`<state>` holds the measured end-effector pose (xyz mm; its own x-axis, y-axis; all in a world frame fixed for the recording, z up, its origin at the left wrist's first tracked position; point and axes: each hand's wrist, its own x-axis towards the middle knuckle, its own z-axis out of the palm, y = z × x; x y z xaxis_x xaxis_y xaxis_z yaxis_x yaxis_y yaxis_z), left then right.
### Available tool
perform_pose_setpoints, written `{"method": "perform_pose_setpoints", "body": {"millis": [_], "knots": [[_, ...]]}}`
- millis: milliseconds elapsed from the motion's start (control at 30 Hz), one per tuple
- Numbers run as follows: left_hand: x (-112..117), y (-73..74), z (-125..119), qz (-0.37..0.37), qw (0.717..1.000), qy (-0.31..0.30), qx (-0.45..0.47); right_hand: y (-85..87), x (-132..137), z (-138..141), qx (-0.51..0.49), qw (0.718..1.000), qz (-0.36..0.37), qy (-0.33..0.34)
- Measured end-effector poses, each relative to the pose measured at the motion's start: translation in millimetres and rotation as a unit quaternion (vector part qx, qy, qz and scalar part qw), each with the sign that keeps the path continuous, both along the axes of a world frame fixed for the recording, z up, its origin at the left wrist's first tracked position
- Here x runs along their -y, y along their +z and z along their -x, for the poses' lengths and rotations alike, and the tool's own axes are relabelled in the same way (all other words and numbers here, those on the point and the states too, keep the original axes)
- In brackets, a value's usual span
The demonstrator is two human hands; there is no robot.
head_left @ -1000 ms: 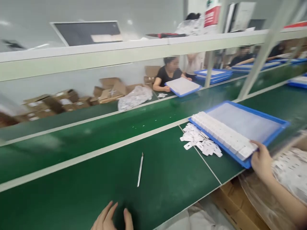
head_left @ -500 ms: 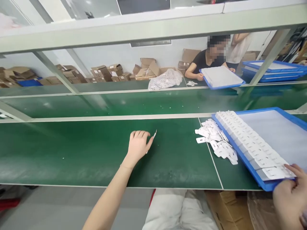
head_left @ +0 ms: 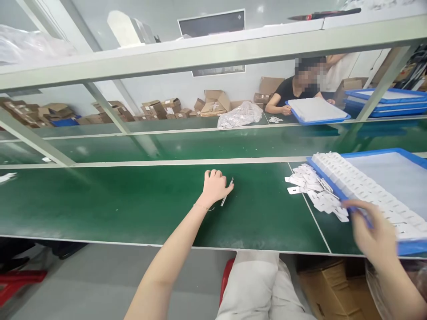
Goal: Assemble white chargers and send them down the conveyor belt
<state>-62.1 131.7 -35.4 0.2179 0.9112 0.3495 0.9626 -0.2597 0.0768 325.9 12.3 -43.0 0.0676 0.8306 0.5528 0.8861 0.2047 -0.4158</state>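
Observation:
In the head view my left hand (head_left: 215, 186) is closed around a thin craft knife (head_left: 227, 191), with the blade end pointing up and away from me over the green table. At the tray's near left edge my right hand (head_left: 375, 226) is blurred by motion. Its index finger stretches toward a loose pile of flat white plastic pieces (head_left: 313, 189), and nothing shows in its fingers. A blue-rimmed tray (head_left: 405, 155) lies to the right. Along its left side stand tight rows of similar white pieces (head_left: 370, 191), partly behind my right hand.
A pale metal frame bar (head_left: 207, 44) crosses above the green table (head_left: 100, 204). Across from me a person (head_left: 287, 93) holds another blue tray (head_left: 320, 110), near a clear bag (head_left: 240, 115) and stacked trays (head_left: 383, 104). Below right is a cardboard box (head_left: 336, 289).
My right hand has left the near end of the rows in the tray and moved left toward the loose pile. My left hand still grips the craft knife. The camera view has shifted.

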Motion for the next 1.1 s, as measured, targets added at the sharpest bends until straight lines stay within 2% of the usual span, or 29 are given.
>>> {"method": "perform_pose_setpoints", "body": {"millis": [67, 133, 233, 367, 467, 567, 667, 767, 933, 1100], "knots": [[-5, -1.6, -2, 0.014, 1.0, -0.009, -0.008, 3.9, -29, 25, 0.096, 0.989, 0.042, 0.106], [-6, -5.1, -4, 0.017, 1.0, -0.019, -0.002, 5.4, -60, 45, 0.213, 0.958, 0.076, 0.174], [-2, -12.0, -2, 0.004, 0.999, -0.025, 0.025, 6.8, -98, 60, 0.33, 0.923, 0.086, 0.181], [5, -18.1, 3, -0.009, 0.997, -0.028, 0.069, 6.9, -125, 62, 0.402, 0.897, 0.072, 0.167], [8, -18.9, 2, -0.014, 0.994, -0.035, 0.099, 1.4, -133, 65, 0.418, 0.89, 0.058, 0.176], [10, -18.5, -4, -0.024, 0.991, -0.043, 0.124, -7.6, -134, 77, 0.398, 0.893, 0.026, 0.208], [12, -18.4, -6, -0.031, 0.987, -0.048, 0.149, -15.1, -132, 92, 0.352, 0.899, -0.078, 0.25], [11, -18.5, -5, -0.022, 0.984, -0.037, 0.175, -18.9, -133, 101, 0.335, 0.894, -0.155, 0.254], [10, -16.7, 1, 0.017, 0.981, -0.027, 0.191, -21.2, -134, 104, 0.323, 0.897, -0.169, 0.248], [11, -12.3, 6, 0.068, 0.978, -0.076, 0.184, -21.9, -132, 104, 0.299, 0.906, -0.165, 0.25]]}}
